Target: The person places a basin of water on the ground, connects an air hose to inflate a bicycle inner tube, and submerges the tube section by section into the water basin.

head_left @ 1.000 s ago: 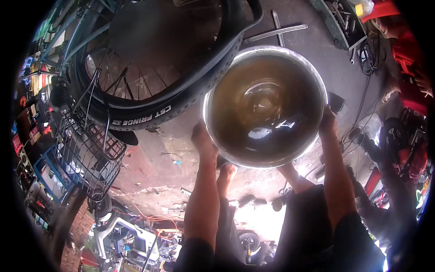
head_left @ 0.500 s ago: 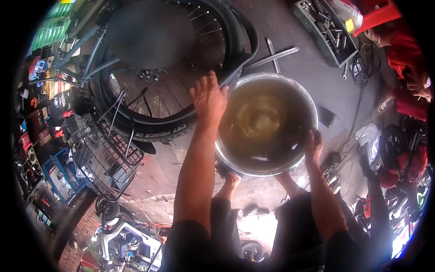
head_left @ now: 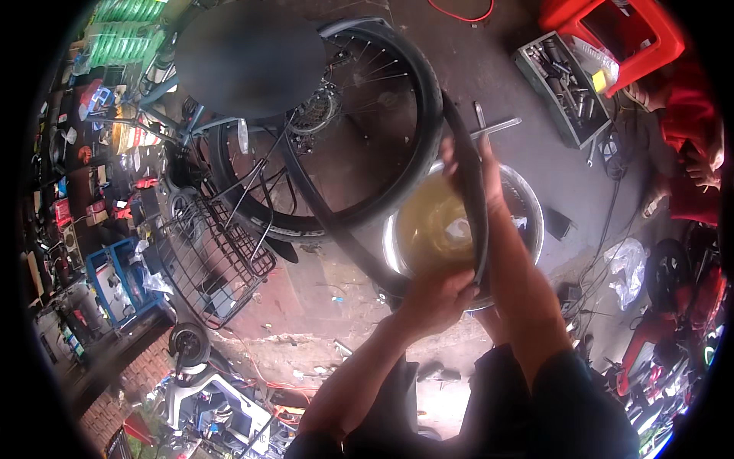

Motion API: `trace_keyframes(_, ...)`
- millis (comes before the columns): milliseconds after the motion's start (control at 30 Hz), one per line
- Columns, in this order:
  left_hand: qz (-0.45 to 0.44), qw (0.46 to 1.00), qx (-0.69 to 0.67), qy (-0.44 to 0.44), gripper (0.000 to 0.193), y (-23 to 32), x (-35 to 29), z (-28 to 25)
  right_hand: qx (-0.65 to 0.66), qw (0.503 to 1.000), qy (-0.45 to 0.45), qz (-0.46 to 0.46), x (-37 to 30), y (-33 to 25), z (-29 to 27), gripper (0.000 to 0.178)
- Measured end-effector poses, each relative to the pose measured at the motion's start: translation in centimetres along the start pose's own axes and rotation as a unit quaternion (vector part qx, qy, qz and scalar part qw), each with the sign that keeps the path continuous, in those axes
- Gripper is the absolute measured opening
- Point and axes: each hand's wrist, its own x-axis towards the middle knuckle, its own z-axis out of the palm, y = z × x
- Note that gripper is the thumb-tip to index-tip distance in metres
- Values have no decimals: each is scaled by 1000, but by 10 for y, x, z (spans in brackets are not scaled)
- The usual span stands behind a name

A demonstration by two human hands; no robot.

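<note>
A black inner tube (head_left: 478,214) stretches from the bicycle wheel (head_left: 424,153) across a round metal basin (head_left: 537,222) of murky brownish water (head_left: 424,229). My left hand (head_left: 437,300) is closed on the tube at the basin's near side. Higher up, over the far part of the basin, my right hand (head_left: 491,174) grips the same tube, with fingers on both sides of it. The tube's other length loops down left of the basin and back through the wheel. The basin stands on the floor before my feet. A dark round blur hides part of the wheel and frame.
Crossed metal bars (head_left: 497,128) lie beyond the basin. A grey tray of sockets and tools (head_left: 562,92) sits far right, near a red stool (head_left: 650,38) and a seated person in red (head_left: 688,138). On the left is a wire bicycle basket (head_left: 214,260). Cables (head_left: 600,229) trail along the right.
My left hand has left the wheel's side and my right hand the basin rim. Both now hold the inner tube, pulled out over the water. The view has shifted slightly.
</note>
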Motion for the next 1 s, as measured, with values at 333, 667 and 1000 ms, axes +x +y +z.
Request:
trace_keyframes(333, -72, 982, 99, -147, 25, -46, -61, -48, -101, 988, 22, -111, -142, -38, 11, 25)
trace_keyframes(667, -246, 852, 389, -248, 17, -156, -100, -66, -472, 845, 224, -109, -207, 50, -141, 35)
trace_keyframes(1000, -109, 950, 288, 54, 34, -166, -130, 9, -548, 775, 313, 14, -235, 16, -93, 27)
